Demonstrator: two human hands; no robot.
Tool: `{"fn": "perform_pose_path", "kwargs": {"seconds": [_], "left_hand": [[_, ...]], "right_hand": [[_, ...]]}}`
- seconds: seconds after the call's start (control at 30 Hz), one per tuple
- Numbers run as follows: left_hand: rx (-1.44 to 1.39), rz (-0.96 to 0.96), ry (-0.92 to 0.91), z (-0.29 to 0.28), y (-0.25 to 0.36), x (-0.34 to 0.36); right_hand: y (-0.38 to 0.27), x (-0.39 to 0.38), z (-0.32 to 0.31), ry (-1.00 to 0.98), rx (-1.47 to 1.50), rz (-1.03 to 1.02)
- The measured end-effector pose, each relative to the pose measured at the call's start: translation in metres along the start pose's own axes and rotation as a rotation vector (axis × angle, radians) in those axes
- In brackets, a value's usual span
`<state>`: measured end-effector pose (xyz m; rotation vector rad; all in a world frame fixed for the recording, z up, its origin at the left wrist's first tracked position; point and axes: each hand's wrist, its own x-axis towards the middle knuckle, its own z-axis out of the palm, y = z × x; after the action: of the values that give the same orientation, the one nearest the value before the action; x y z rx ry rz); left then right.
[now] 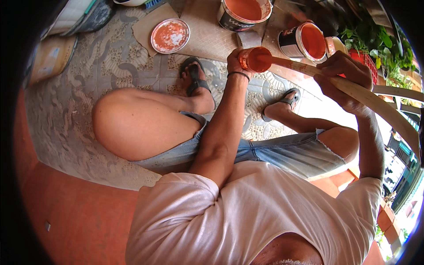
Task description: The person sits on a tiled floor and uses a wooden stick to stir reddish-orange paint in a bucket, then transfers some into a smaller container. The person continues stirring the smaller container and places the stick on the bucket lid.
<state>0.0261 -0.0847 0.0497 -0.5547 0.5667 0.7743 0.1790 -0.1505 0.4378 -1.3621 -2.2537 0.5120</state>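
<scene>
My left hand (235,62) is closed around a small cup (254,59) smeared with orange-red paint, held out above the patterned tiles. A long pale wooden stick (362,95), stained red toward its far end, runs from the right edge into the mouth of the cup. My right hand (344,77) grips this stick partway along. Just beyond the cup are a large bucket of orange paint (240,9) and a second open bucket (309,42). Whether the stick's tip touches the paint inside the cup I cannot tell.
A paint-spattered round lid (170,36) lies on cardboard (201,33). A cream container (335,46), red crate (362,57) and leafy plants (388,46) stand at right. My bent knees and sandalled feet frame the tiled floor (66,128). An orange surface (84,207) is at lower left.
</scene>
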Motion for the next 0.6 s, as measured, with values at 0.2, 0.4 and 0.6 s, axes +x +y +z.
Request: {"fn": "perform_pose_path", "kwargs": {"seconds": [0.2, 0.4, 0.6], "left_hand": [[-0.013, -0.009, -0.027, -0.003, 0.002, 0.002], [0.026, 0.001, -0.025, -0.001, -0.002, 0.001], [-0.008, -0.023, -0.019, -0.011, 0.003, 0.011]], "right_hand": [[-0.001, 0.000, 0.006, 0.006, 0.005, 0.061], [0.001, 0.000, 0.006, -0.025, -0.012, 0.031], [-0.009, 0.003, 0.008, -0.072, 0.009, 0.026]]}}
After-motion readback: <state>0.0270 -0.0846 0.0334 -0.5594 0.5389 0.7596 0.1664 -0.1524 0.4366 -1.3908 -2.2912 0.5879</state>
